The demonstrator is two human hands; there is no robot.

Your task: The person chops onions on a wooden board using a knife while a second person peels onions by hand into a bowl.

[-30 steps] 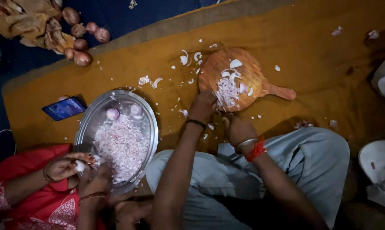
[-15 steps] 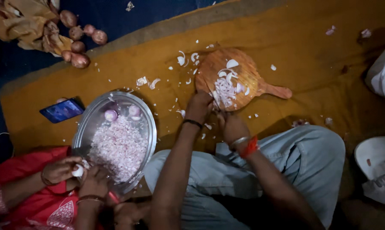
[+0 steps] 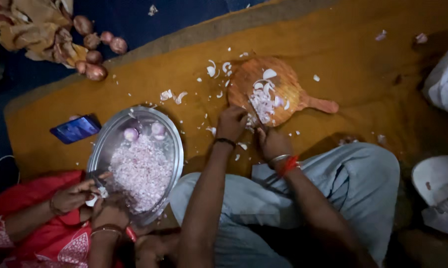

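Note:
A round wooden chopping board with a handle lies on the yellow mat, with chopped onion heaped on its near side. My left hand, black band at the wrist, rests curled against the board's near-left edge; what is under its fingers is hidden. My right hand, with a bangle and red thread, sits at the board's near edge gripping a knife whose thin blade reaches into the onion heap.
A steel tray of chopped onion and two peeled onions sits at the left. Another person in red works a small piece over it with both hands. A blue phone, whole onions and skins lie beyond. White cloth bundles lie at the right.
My hands have stayed at the board's near edge, shifting only slightly. The other person's hands keep working over the tray.

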